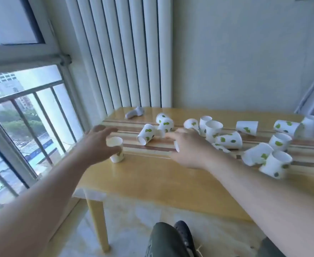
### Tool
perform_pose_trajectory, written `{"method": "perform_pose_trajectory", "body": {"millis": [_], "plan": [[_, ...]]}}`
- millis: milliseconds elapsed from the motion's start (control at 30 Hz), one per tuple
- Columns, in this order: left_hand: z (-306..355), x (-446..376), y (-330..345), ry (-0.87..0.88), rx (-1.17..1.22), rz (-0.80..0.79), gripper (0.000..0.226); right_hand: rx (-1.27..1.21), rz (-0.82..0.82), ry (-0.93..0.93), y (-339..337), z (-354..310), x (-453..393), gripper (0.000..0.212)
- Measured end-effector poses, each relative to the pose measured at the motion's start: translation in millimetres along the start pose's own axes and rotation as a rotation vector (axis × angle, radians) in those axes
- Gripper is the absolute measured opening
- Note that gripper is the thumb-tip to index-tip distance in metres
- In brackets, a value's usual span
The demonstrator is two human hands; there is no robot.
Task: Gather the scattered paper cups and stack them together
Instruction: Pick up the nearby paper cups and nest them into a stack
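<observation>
A person's left hand [98,143] wraps around 1 upright paper cup [116,149] standing near the left end of the wooden bench [152,179]. The right hand [187,147] reaches over the bench with fingers spread, a white cup edge [176,146] showing beneath it; its grip is unclear. More leaf-printed cups [228,140] lie scattered to the right, most tipped over.

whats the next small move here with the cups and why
Probably close the right hand on a cup lying next to it, such as the tipped cup just beyond its fingertips, and carry it to the upright cup that the left hand is around. That cup stands mouth up near the edge of the table, a ready base, while most others lie scattered.
</observation>
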State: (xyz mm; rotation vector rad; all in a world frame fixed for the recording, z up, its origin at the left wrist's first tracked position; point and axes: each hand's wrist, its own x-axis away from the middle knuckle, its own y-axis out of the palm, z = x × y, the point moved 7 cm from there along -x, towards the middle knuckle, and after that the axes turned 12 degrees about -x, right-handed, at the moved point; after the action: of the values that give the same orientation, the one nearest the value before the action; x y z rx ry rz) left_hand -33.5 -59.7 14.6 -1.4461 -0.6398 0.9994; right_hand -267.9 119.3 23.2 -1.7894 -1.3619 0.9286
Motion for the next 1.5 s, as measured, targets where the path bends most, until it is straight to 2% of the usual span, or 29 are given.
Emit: {"method": "perform_pose_trajectory", "body": {"millis": [67, 133, 233, 433, 500, 600, 667, 733, 833, 900, 1100, 1233, 1300, 1367, 1400, 1467, 1500], "plan": [[-21, -2, 24, -0.096, 0.021, -0.059, 0.104, -0.036, -0.053, 0.036, 19, 5, 0, 0.058], [-30, -2, 58, -0.171, 0.187, -0.121, 0.113, -0.034, -0.118, 0.074, 47, 22, 0, 0.059], [-24, -14, 80, -0.249, 0.434, -0.017, 0.119, -0.041, -0.12, 0.128, 62, 50, -6, 0.062], [20, -19, 72, -0.329, 0.604, 0.116, 0.116, -0.162, -0.048, 0.107, 56, 84, 15, 0.053], [60, -14, 61, -0.225, 0.641, 0.12, 0.115, -0.196, -0.011, 0.091, 42, 96, 32, 0.051], [145, 7, 45, 0.072, 0.686, 0.109, 0.116, -0.203, 0.046, 0.113, 13, 126, 64, 0.047], [204, 27, 47, 0.282, 0.725, 0.067, 0.113, -0.195, 0.117, 0.14, -8, 154, 88, 0.042], [256, 46, 57, 0.413, 0.762, 0.003, 0.112, -0.211, 0.233, 0.162, -27, 184, 113, 0.037], [314, 61, 76, 0.465, 0.814, -0.063, 0.114, -0.219, 0.415, 0.191, -44, 226, 152, 0.037], [340, 64, 89, 0.443, 0.848, -0.096, 0.115, -0.228, 0.475, 0.246, -49, 249, 175, 0.034], [375, 73, 123, 0.406, 0.755, -0.167, 0.117, -0.272, 0.52, 0.303, -39, 283, 206, 0.033], [373, 72, 127, 0.429, 0.665, -0.265, 0.148, -0.289, 0.495, 0.302, -37, 282, 201, 0.031], [364, 73, 129, 0.47, 0.584, -0.323, 0.153, -0.317, 0.518, 0.306, -40, 282, 201, 0.031], [345, 71, 129, 0.51, 0.49, -0.344, 0.137, -0.376, 0.608, 0.352, -50, 287, 204, 0.032], [332, 69, 128, 0.515, 0.445, -0.322, 0.12, -0.41, 0.678, 0.389, -57, 292, 206, 0.033], [299, 60, 123, 0.474, 0.391, -0.216, 0.068, -0.438, 0.779, 0.444, -71, 297, 207, 0.038], [283, 57, 119, 0.441, 0.366, -0.161, 0.045, -0.442, 0.779, 0.453, -76, 296, 203, 0.047]]}}
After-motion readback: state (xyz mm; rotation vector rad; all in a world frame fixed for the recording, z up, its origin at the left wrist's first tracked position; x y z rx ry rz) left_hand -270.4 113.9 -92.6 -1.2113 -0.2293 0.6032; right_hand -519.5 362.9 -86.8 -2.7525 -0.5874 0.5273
